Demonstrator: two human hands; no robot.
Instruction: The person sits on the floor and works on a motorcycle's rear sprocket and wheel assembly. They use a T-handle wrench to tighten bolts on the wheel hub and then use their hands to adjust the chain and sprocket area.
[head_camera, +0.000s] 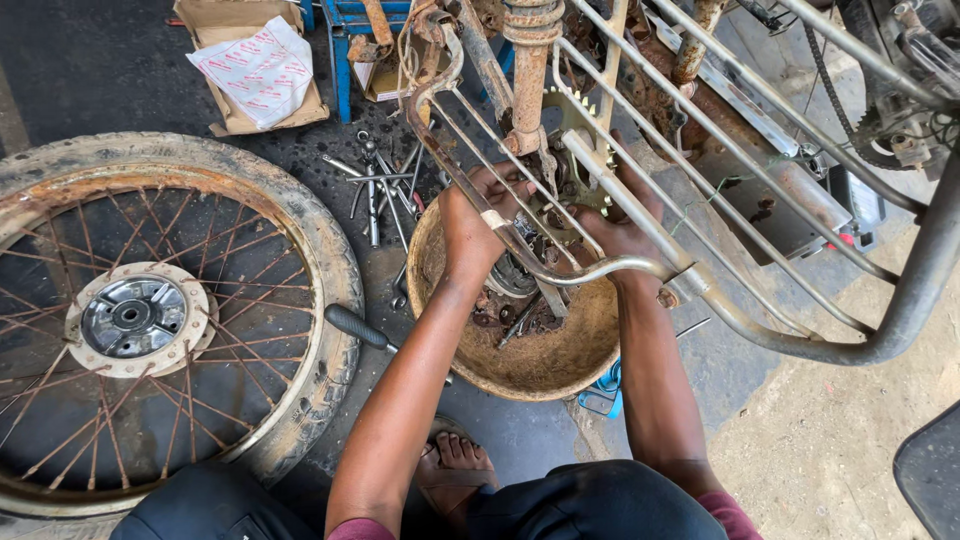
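Head view: a dark, oil-stained workshop floor (90, 70) borders sandy ground at the right. A rusty round basin (545, 355) sits on the floor beneath a rusted motorcycle luggage rack (700, 170), whose rails run from upper left to lower right. Both hands work inside the basin on greasy metal parts (520, 275). The left hand (475, 225) has its fingers curled onto the parts; the right hand (620, 230) has its fingers bent down, grip hidden by the rack bars. A spoked wheel (140, 320) lies flat at the left. Loose tools (385, 185) lie beyond the basin, beside a cardboard box (255, 65).
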